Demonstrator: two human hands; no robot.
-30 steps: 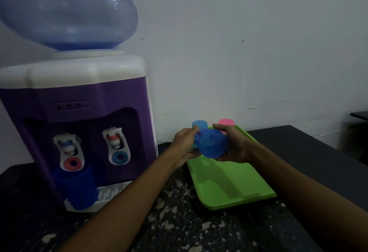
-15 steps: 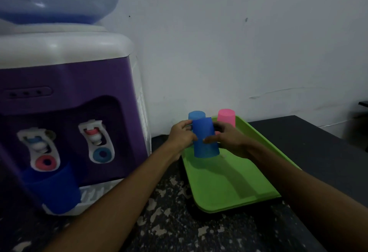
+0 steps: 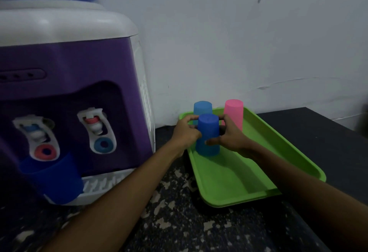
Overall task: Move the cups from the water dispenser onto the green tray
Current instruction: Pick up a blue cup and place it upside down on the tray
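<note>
A blue cup (image 3: 208,132) stands upside down on the green tray (image 3: 235,180), near its far left corner. My left hand (image 3: 184,133) grips its left side and my right hand (image 3: 231,137) grips its right side. Behind it on the tray stand a lighter blue cup (image 3: 202,107) and a pink cup (image 3: 234,112), both upside down. A dark blue cup (image 3: 52,180) stands upright on the drip tray of the purple water dispenser (image 3: 75,84), under the left tap.
The dispenser fills the left of the view, close beside the tray. A white wall runs just behind the tray. The dark speckled countertop (image 3: 175,222) stretches in front, and a black surface (image 3: 318,140) lies to the tray's right.
Both hands turned the blue cup from tilted in the air to upside down and lowered it onto the tray. The view has moved closer.
</note>
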